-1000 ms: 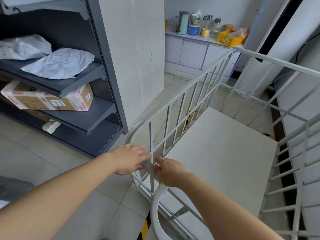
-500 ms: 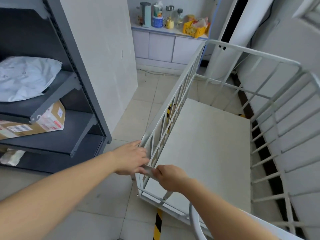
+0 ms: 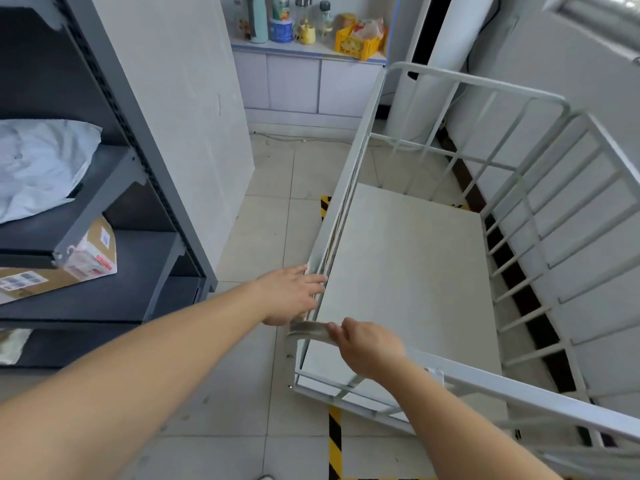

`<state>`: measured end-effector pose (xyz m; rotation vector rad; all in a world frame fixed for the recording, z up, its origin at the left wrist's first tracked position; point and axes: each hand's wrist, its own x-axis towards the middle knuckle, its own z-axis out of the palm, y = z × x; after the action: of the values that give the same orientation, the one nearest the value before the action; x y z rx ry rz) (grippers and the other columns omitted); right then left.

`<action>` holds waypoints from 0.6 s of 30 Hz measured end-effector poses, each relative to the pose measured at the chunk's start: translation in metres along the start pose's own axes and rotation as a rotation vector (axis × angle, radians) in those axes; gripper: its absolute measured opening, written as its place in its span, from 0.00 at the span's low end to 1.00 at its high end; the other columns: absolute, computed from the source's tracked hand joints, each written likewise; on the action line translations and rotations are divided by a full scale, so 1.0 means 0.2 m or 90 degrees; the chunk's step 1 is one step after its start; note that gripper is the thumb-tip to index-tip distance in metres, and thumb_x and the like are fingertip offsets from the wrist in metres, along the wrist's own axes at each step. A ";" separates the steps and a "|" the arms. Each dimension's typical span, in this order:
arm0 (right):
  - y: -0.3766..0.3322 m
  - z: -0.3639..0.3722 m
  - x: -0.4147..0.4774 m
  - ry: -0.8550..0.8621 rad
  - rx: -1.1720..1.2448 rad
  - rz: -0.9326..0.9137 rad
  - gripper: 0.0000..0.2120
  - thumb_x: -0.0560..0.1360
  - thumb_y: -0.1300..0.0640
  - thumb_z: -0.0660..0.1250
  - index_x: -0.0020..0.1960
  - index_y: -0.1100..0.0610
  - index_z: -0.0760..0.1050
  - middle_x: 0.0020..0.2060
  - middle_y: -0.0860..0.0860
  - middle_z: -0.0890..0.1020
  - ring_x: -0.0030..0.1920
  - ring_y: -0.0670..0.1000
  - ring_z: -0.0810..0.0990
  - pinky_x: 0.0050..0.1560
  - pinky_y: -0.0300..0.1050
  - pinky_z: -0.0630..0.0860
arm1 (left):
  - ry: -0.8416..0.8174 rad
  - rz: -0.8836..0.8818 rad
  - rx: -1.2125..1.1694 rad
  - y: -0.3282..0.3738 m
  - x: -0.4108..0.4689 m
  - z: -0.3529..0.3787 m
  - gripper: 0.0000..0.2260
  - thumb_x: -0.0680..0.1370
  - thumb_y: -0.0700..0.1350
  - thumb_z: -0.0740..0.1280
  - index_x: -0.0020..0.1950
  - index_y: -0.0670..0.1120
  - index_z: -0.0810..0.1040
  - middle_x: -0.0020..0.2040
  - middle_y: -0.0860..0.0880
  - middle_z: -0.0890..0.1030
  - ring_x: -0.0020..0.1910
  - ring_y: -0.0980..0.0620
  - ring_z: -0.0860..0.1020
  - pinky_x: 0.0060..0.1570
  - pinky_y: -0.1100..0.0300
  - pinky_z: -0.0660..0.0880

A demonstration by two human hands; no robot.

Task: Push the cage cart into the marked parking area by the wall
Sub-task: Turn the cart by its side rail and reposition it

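Pale floor tiles [image 3: 273, 216] carry yellow-black striped tape [image 3: 334, 441] beneath the white tubular cage cart [image 3: 408, 258] (flat smooth deck), beside the wall [image 3: 554, 64]. My left hand [image 3: 291, 294] rests open-fingered on its side rail; my right hand [image 3: 369, 348] grips the curved corner bar.

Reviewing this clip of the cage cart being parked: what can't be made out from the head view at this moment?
- Wheels of the cage cart: hidden under its deck.
- Yellow-black floor tape: only short pieces show; the cart covers the rest, so the parking outline is unclear.
- Right hand fingers: curled over the rail, grip underneath hidden.
- Left hand: whether it presses or just touches the side rail.
- Labels on the counter bottles: too small.
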<state>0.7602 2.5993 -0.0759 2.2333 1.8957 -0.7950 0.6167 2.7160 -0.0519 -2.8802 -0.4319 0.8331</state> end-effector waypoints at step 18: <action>-0.25 0.05 0.18 0.055 -0.037 0.166 0.26 0.80 0.43 0.42 0.30 0.54 0.63 0.30 0.50 0.72 0.36 0.56 0.73 0.36 0.45 0.67 | 0.089 0.196 0.135 -0.35 0.22 -0.03 0.19 0.81 0.59 0.55 0.66 0.51 0.72 0.66 0.47 0.72 0.73 0.46 0.61 0.74 0.42 0.48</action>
<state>0.7121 2.6387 -0.0888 2.4461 1.5904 -0.6037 0.6387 2.7953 -0.0569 -2.8154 0.1118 0.6626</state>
